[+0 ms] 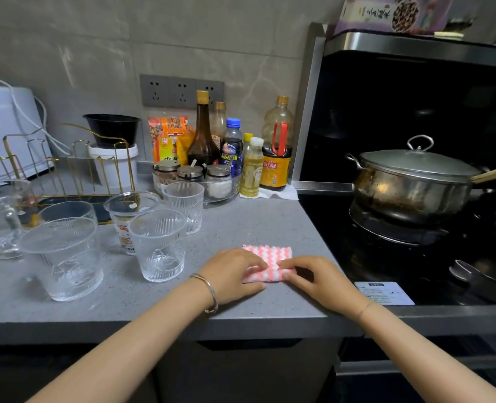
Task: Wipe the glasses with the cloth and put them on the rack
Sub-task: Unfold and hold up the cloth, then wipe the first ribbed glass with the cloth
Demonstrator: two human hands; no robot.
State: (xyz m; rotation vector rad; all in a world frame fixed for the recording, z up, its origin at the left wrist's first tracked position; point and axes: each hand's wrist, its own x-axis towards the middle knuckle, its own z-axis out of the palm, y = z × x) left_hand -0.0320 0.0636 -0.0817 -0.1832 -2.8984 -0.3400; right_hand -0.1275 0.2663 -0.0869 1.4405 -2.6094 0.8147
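Observation:
A folded pink-and-white cloth [273,253] lies on the grey counter [249,222] near its right end. My left hand [232,273] rests on the cloth's left part and my right hand [322,279] on its right part, fingertips meeting over it. Several clear ribbed glasses stand upright to the left: a near one [159,245], a big one [63,257], one behind [185,205], and a printed cup [127,219]. A gold wire rack [66,167] stands empty at the back left.
Bottles and spice jars [232,158] crowd the back wall. A black stove with a lidded steel pot [409,181] lies right of the counter. A white appliance [5,129] and a white tub holding a black bowl [113,146] stand behind the rack.

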